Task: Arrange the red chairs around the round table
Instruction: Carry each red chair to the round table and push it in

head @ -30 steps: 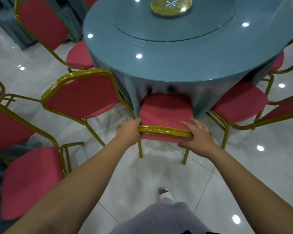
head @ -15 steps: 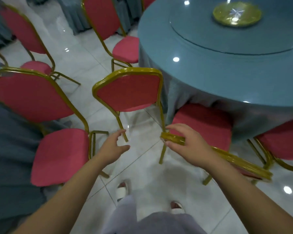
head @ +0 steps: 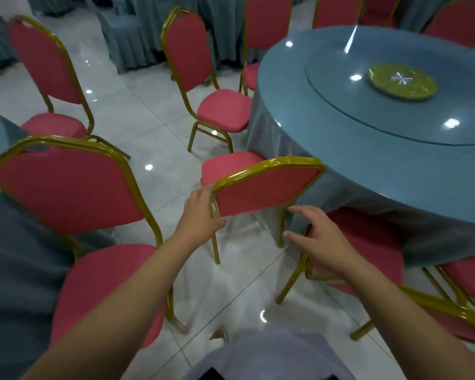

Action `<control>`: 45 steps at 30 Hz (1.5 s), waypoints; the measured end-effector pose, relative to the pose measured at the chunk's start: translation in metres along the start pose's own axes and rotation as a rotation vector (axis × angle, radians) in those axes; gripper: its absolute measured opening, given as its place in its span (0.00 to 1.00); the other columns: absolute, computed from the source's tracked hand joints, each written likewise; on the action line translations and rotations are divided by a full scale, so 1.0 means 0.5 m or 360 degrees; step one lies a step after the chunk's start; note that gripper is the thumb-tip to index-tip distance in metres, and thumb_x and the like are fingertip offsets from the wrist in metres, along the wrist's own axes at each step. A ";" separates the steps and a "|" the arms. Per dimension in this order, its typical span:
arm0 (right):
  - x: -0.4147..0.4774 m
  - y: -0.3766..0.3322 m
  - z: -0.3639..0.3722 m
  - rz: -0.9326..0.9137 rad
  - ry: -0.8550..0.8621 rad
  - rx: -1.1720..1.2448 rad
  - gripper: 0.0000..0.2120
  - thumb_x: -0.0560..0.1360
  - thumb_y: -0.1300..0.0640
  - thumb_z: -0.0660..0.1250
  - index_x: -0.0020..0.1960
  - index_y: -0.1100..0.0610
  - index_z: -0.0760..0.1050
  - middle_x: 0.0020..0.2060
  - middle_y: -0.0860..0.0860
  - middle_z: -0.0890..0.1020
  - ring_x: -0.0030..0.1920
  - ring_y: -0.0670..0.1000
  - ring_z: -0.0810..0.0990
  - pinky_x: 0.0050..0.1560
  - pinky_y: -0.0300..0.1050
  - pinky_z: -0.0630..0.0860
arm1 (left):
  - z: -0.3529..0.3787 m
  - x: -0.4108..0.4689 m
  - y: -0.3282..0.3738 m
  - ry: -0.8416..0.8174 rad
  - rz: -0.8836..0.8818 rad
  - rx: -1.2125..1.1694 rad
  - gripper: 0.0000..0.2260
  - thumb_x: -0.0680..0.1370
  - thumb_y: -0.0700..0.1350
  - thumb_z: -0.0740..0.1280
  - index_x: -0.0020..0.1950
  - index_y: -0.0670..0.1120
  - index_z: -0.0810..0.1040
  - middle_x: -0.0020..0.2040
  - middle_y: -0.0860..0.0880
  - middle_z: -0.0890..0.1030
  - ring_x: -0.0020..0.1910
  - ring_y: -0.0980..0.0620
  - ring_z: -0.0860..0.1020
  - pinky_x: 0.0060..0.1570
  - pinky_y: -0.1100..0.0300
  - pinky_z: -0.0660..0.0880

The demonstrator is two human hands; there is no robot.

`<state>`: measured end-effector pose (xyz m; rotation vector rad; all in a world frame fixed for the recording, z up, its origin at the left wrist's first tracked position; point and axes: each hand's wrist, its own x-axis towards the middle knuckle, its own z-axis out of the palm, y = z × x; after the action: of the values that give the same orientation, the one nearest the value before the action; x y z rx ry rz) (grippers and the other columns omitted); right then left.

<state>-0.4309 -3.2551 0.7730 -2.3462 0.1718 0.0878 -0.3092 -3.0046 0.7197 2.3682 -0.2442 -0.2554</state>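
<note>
Red chair (head: 263,193) stands at near-left edge of round table (head: 368,154), seat just beside tablecloth, backrest toward person. Left hand (head: 200,212) grips gold frame on backrest side away from table, fingers wrapped round tube. Right hand (head: 321,242) below backrest on table side, fingers spread, loosely bent, grasping nothing. Second red chair (head: 368,242) tucked under table.

You stand on a glossy white tiled floor (head: 148,127) dotted with small round light reflections (head: 149,167). Grey-blue skirted tables (head: 132,37) line the top of the frame; another draped table (head: 14,272) fills the lower left.
</note>
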 end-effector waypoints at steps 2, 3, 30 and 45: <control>0.028 -0.017 0.005 0.0032 0.0026 -0.0023 0.27 0.74 0.53 0.74 0.71 0.53 0.72 0.63 0.43 0.70 0.64 0.40 0.67 0.63 0.33 0.60 | -0.007 0.055 0.001 -0.0096 -0.0008 0.0137 0.43 0.67 0.50 0.79 0.76 0.57 0.59 0.71 0.45 0.66 0.70 0.42 0.64 0.66 0.45 0.68; 0.043 -0.023 0.005 0.0025 0.0029 -0.0037 0.28 0.74 0.54 0.74 0.71 0.53 0.72 0.64 0.45 0.70 0.65 0.42 0.68 0.64 0.33 0.60 | -0.006 0.082 0.004 -0.0166 -0.0007 0.0212 0.44 0.66 0.50 0.79 0.77 0.55 0.59 0.72 0.45 0.66 0.70 0.40 0.64 0.66 0.44 0.69; 0.650 0.022 0.043 0.0751 0.0324 -0.0341 0.26 0.73 0.34 0.61 0.69 0.40 0.71 0.78 0.48 0.60 0.78 0.54 0.46 0.70 0.76 0.48 | -0.067 0.663 0.026 -0.1525 0.0030 0.0240 0.24 0.74 0.60 0.73 0.69 0.63 0.73 0.65 0.57 0.76 0.61 0.55 0.76 0.54 0.63 0.73; 0.730 -0.069 0.112 0.1099 0.1160 -0.0364 0.28 0.71 0.42 0.58 0.68 0.51 0.77 0.68 0.48 0.76 0.76 0.57 0.62 0.73 0.67 0.56 | 0.011 1.071 0.068 -0.1707 0.0813 0.0782 0.18 0.79 0.47 0.68 0.70 0.53 0.74 0.64 0.51 0.77 0.55 0.57 0.75 0.51 0.66 0.69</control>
<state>-0.0657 -3.2271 0.7157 -2.3299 1.3780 -0.4389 0.2013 -3.1652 0.6785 2.2689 -1.5176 -1.3077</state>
